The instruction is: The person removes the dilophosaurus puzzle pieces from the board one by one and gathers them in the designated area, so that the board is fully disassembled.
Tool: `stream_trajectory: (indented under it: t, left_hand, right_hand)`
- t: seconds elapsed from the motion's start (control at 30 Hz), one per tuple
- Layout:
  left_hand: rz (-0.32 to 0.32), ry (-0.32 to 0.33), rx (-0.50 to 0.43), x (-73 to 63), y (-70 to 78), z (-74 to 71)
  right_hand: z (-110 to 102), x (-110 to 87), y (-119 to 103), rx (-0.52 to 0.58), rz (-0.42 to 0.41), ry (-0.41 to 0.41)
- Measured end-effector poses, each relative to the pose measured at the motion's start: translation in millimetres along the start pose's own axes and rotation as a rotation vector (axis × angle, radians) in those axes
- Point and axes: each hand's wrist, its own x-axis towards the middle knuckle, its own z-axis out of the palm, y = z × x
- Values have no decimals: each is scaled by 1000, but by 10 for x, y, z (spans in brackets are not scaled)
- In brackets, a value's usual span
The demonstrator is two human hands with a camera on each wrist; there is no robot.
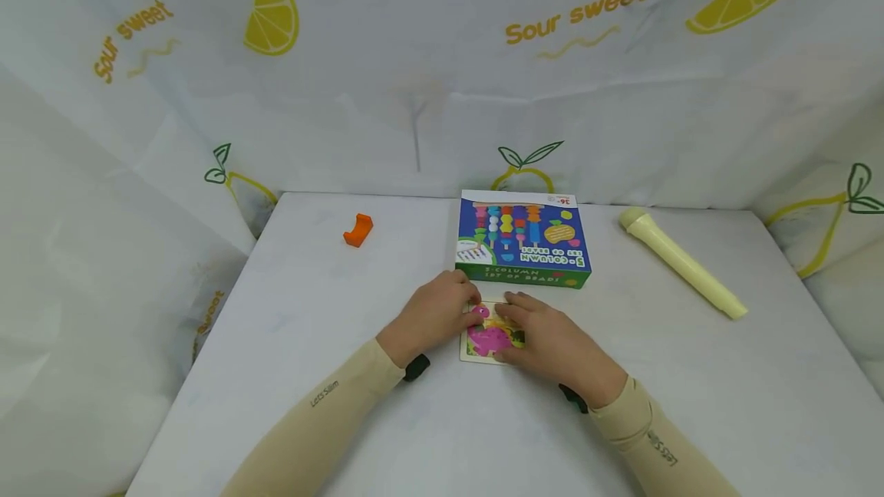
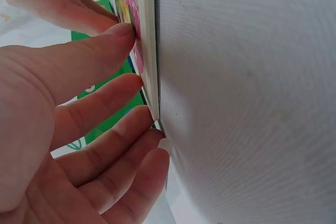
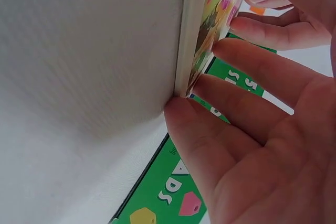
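Observation:
A small square picture puzzle (image 1: 487, 340) with a pink dinosaur on it lies flat on the white table in the head view, just in front of a box. My left hand (image 1: 437, 313) is at its left side; in the left wrist view the thumb (image 2: 113, 40) touches the picture and the other fingers lie loosely bent along the edge. From the right, my right hand (image 1: 555, 340) reaches over the puzzle and covers part of it. The right wrist view shows its fingertips (image 3: 207, 85) against the picture and the edge, spread and slightly bent.
Behind the puzzle stands a blue and green bead-set box (image 1: 521, 240). To the left lies a small orange curved block (image 1: 358, 230). A pale yellow microphone-shaped stick (image 1: 684, 263) lies on the right. A white curtain with lemon prints (image 1: 414, 60) hangs behind the table.

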Motion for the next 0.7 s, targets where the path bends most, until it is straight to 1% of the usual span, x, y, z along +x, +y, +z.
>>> stream_trajectory:
  t: [0.2, 0.53, 0.7]
  left_hand:
    - [-14, -9, -3, 16, -7, 10]
    - [-49, -48, -68, 8, 6, -18]
    - [-72, -59, -116, 10, 10, -23]
  right_hand:
    - [-20, -4, 3, 1, -18, 3]
    - [-17, 8, 6, 10, -20, 5]
    - [-4, 18, 15, 10, -14, 9]
